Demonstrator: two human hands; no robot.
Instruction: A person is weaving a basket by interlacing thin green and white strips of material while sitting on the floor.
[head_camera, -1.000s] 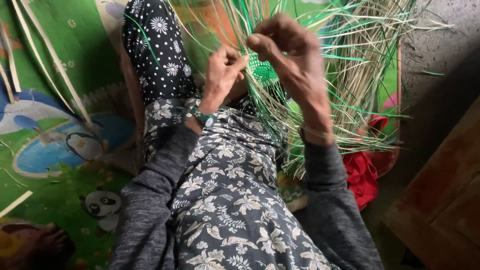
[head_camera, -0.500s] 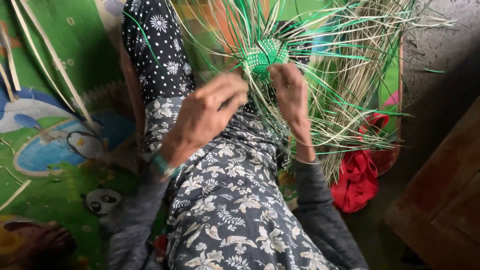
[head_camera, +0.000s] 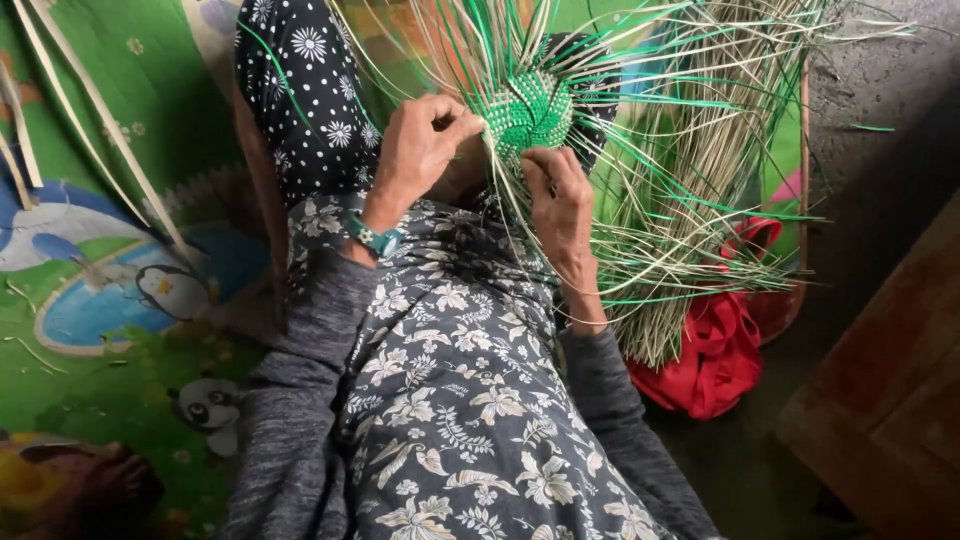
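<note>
The green-and-white woven disc (head_camera: 530, 112) is held up over the lap, pinched at its left edge by the left hand (head_camera: 420, 150), while one strip just below the disc is gripped by the right hand (head_camera: 556, 200). Honestly, the loose strips (head_camera: 690, 190) fanning right of the disc could easily get tangled or kinked if pulled unevenly, and the tight weave loosened. Compared with half a second ago, the left hand is raised to the disc.

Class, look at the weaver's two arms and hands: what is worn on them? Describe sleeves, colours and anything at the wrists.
Both arms wear long sleeves of mottled dark grey knit, pushed back short of the wrists. The left hand is bare, with a teal wristband at its wrist. The right hand is bare too, and nothing shows at its wrist. No rings can be made out.
</note>
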